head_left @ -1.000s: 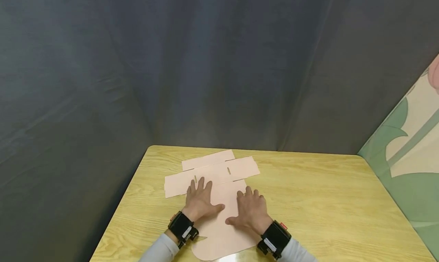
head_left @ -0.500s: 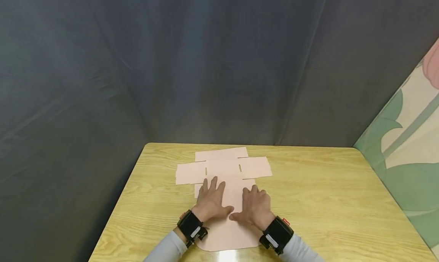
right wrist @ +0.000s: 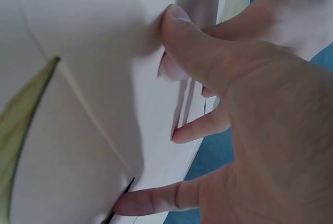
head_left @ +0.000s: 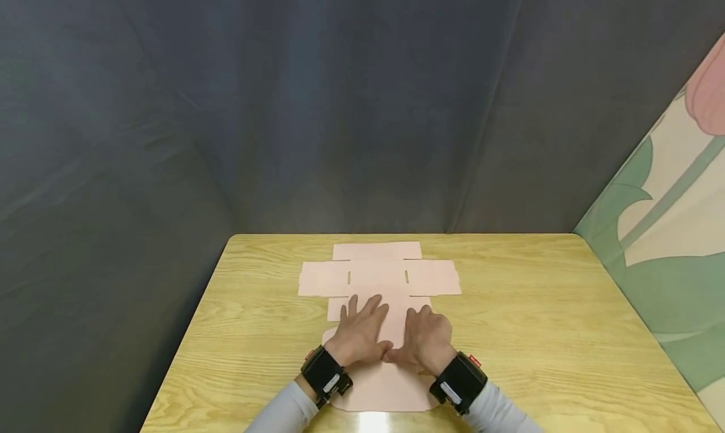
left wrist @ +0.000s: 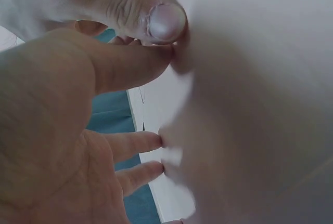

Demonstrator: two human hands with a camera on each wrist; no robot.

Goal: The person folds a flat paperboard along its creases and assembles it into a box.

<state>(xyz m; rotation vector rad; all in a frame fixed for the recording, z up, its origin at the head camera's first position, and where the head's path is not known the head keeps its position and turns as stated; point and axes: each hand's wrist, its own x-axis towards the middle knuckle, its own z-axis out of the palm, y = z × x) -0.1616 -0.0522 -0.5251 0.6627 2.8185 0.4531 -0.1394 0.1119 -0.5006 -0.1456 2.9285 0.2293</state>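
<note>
Palm down and fingers spread, the left grip (head_left: 358, 336) meets the right grip (head_left: 428, 340) thumb to thumb.

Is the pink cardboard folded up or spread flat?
Spread flat: the pink cardboard lies on the table, its side flaps and far flap outstretched, left hand and right hand resting on it.

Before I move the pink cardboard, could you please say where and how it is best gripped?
I'd probably pinch the outer ends of the left flap and right flap, from either side: the pink cardboard lies flat, and these flaps jut outward, uncovered.
</note>
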